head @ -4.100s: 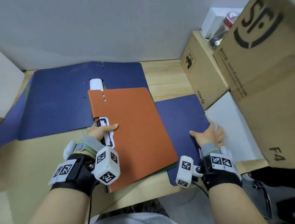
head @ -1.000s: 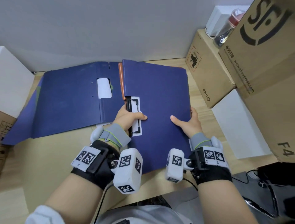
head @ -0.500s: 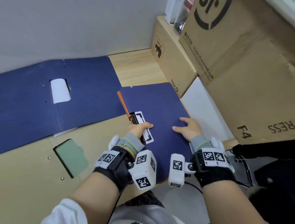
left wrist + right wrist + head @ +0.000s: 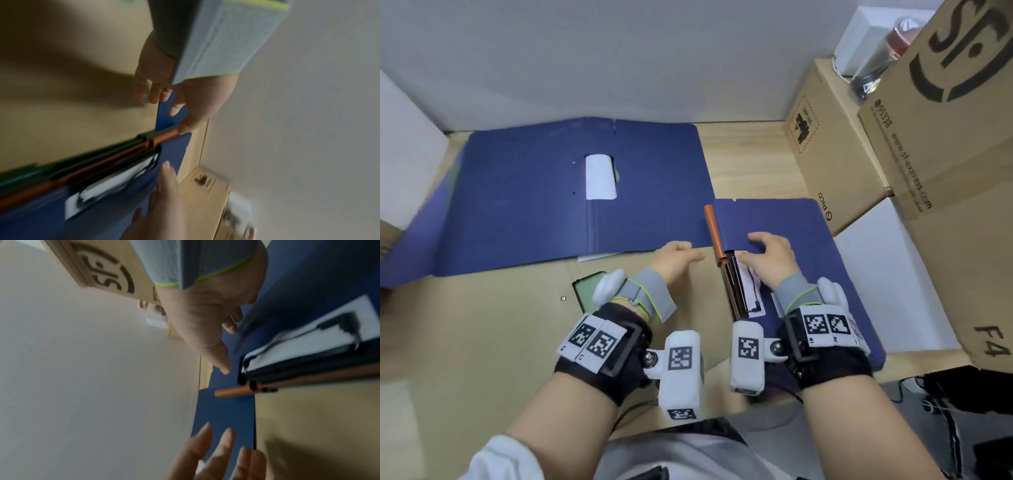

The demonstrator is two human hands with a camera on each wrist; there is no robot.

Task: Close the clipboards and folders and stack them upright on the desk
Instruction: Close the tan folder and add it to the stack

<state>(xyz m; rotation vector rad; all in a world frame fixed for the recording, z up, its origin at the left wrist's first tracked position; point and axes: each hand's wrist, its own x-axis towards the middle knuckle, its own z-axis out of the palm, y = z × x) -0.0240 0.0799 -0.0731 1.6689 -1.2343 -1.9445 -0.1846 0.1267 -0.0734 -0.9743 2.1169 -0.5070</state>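
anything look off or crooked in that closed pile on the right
Yes. The closed blue folder does not sit square on what is under it: an orange spine sticks out along its left edge, past the far corner. The right hand rests on the cover. Another blue folder lies open.

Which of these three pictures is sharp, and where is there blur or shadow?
Head view: sharp, edges bent by the wide lens. Left wrist view: smeared by motion, the left hand casts a dark shadow. Right wrist view: the white label is streaked.
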